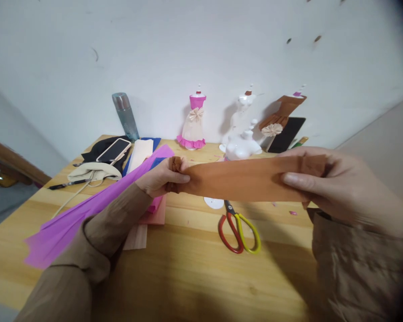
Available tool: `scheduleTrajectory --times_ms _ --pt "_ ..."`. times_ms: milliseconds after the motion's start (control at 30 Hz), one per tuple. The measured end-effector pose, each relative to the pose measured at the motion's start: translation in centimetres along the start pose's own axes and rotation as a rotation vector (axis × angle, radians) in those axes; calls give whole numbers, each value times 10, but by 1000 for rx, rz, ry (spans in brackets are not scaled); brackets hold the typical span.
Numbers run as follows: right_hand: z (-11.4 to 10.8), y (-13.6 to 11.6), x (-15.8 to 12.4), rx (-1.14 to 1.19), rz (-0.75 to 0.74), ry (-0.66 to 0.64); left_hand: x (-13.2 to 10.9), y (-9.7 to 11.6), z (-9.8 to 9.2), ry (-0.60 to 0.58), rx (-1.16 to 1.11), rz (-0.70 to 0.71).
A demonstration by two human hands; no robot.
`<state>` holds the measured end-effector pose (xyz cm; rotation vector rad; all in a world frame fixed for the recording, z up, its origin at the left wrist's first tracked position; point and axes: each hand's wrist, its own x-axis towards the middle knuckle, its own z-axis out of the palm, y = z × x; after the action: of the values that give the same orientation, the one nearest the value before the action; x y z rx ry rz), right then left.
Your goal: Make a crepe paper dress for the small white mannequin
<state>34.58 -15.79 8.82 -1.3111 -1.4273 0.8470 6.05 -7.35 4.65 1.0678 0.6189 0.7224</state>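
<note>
A strip of brown crepe paper [235,180] is stretched level between my two hands above the table. My left hand [163,176] pinches its gathered, crumpled left end between thumb and fingers. At the other end my right hand [342,185] grips the strip, thumb in front and fingers behind. Below the strip lie scissors [240,230] with one red and one yellow handle; the paper hides most of their blades. Just behind it stands a small white mannequin bust [243,145], its base partly covered.
Along the wall stand a mannequin in a pink and cream dress [195,120], a bare white one [243,109] and one in brown [285,112] by a dark tablet [287,134]. Purple paper [97,203], a phone [114,150] and a bottle [126,116] occupy the left of the table [201,277].
</note>
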Motion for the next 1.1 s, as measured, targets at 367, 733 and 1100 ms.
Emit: scheduleTrajectory --times_ms 367,733,1100 --pt "9 -2 1 52 -27 -190 11 -23 8 174 -225 31" --pt "-2 -7 -4 -81 -42 -291 1 -18 20 38 171 -56" --pt "12 4 7 -53 -65 -416 4 -17 20 49 70 -34"
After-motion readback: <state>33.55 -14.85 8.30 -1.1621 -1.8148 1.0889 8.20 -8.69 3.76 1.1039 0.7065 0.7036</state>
